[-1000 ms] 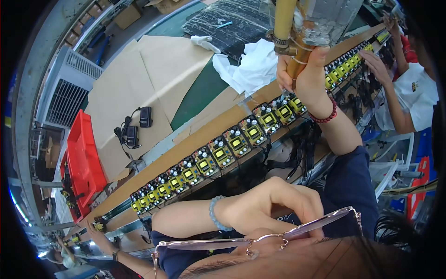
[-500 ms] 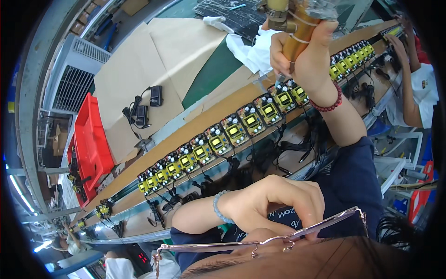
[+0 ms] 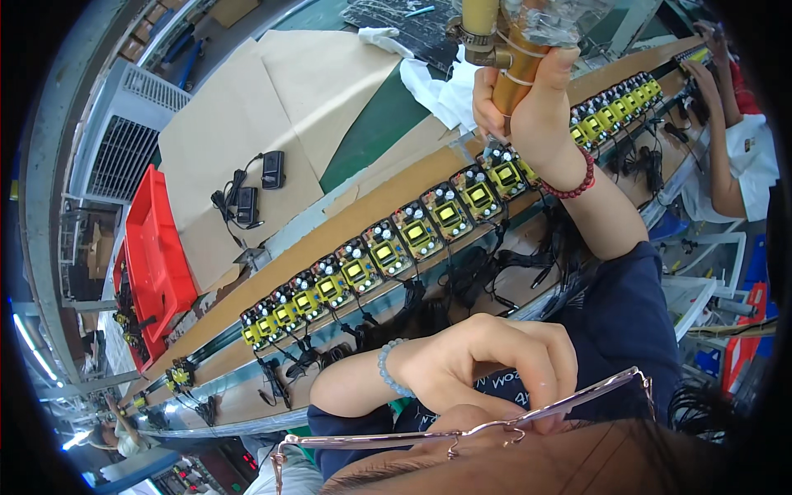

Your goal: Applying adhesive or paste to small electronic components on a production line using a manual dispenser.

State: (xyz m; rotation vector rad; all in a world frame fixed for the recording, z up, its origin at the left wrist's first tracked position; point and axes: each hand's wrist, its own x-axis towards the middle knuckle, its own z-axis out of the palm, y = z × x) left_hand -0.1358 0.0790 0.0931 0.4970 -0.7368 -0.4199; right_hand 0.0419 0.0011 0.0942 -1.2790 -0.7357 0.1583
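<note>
Nearest: eyeglasses (image 3: 462, 427) at the bottom edge, the wearer's left hand (image 3: 483, 359) just behind them. Its fingers were curled in loosely; couldn't tell if they held anything. Pale-blue bead bracelet (image 3: 386, 369) on that wrist.

Black cables (image 3: 466, 276) hung off the near side of a long diagonal row of uncased power-supply boards (image 3: 414, 235), each with a yellow-wrapped transformer.

Right hand (image 3: 544, 107), red bead bracelet (image 3: 571, 186) on its wrist, was wrapped around an amber-barrelled tool (image 3: 518, 73) over the upper-right stretch of that row, lower end aimed down at the boards. Contact: couldn't tell.

Past the row, cardboard (image 3: 235, 124) covered part of the green tabletop (image 3: 363, 139); two black power adapters (image 3: 272, 169) lay on it, one above the other. Red bin (image 3: 161, 256) left of the cardboard. White cloth (image 3: 441, 95) near the tool, white glove (image 3: 384, 39) beyond. Far right, a co-worker's hand (image 3: 704, 82) was at the row's far end.
</note>
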